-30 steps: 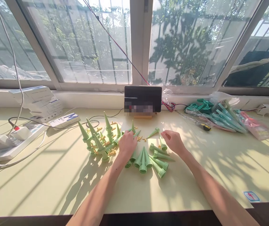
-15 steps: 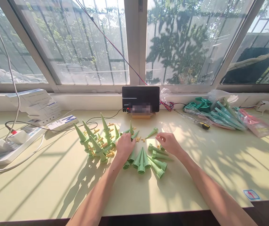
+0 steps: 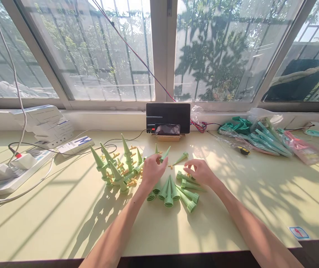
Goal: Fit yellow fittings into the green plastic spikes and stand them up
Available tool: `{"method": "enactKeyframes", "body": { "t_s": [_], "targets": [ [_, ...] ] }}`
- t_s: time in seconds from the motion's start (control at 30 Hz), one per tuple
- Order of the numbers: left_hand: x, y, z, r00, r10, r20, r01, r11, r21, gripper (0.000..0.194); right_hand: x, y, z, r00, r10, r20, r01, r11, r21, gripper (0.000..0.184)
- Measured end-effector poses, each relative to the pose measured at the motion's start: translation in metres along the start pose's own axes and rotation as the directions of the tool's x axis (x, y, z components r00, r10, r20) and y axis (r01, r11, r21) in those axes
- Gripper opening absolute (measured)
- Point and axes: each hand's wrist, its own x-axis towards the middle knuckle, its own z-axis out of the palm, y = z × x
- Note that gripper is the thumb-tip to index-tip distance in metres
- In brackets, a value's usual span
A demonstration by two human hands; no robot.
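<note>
Okay, on my feed the two bare hands are apart over the middle of the tabletop (image 3: pixel 215 227). The left hand (image 3: pixel 153 172) has its thumb and fingers closed around the lower end of a green cone (image 3: pixel 165 153), whose long axis slants, tip up toward the back edge and a little right. The right hand (image 3: pixel 201 172) is curled, thumb and forefinger parted; I can't tell whether it grips anything. One small yellow piece (image 3: pixel 171 167) lies between the hands.

Nearer the front edge, I see loose cones (image 3: pixel 169 199) fanned out, the middle ones with tips toward the back edge and open ends facing me. Under and beside the right hand, two capped cones (image 3: pixel 187 183) lie with tips to the right; beyond it, a single cone (image 3: pixel 181 158) points its tip forward and left. Left of the left hand, a cluster of upright cones (image 3: pixel 118 176) stands tips up, yellow pieces jutting from the sides.

Farther out to the left, a white box (image 3: pixel 75 145) shows a big blue "M"; I can't read its smaller print. Behind it are stacked boxes (image 3: pixel 49 124), and a power strip (image 3: pixel 33 167) lies near the left edge. At the back edge, a phone (image 3: pixel 167 129) leans before a black screen (image 3: pixel 167 111). Toward the back right corner, clear plastic bags (image 3: pixel 301 147) hold teal and pink pieces. By the front right corner I get a blue-bordered sticker (image 3: pixel 299 233) with a red mark.
</note>
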Motion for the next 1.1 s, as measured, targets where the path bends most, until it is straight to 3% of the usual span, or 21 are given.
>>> {"method": "enactKeyframes", "body": {
  "t_s": [0.2,0.57,0.77,1.1],
  "targets": [
    [-0.002,0.002,0.003,0.999,-0.001,0.055,0.014,0.97,-0.243,0.038,0.0,0.0,0.0,0.999,0.039,0.032,-0.039,0.999,0.012,0.02],
    [-0.003,0.007,0.001,0.964,-0.092,0.251,0.219,0.81,-0.544,0.039,0.0,0.001,0.002,0.991,0.071,0.117,-0.077,0.996,0.044,0.021],
    [-0.003,0.014,-0.003,0.91,-0.169,0.378,0.378,0.714,-0.589,0.035,0.0,0.003,0.005,0.989,0.074,0.125,-0.081,0.995,0.051,0.021],
    [-0.003,0.015,-0.003,0.906,-0.169,0.388,0.389,0.696,-0.603,0.033,0.001,0.004,0.011,0.992,0.078,0.096,-0.086,0.993,0.081,0.018]
  ]
}}
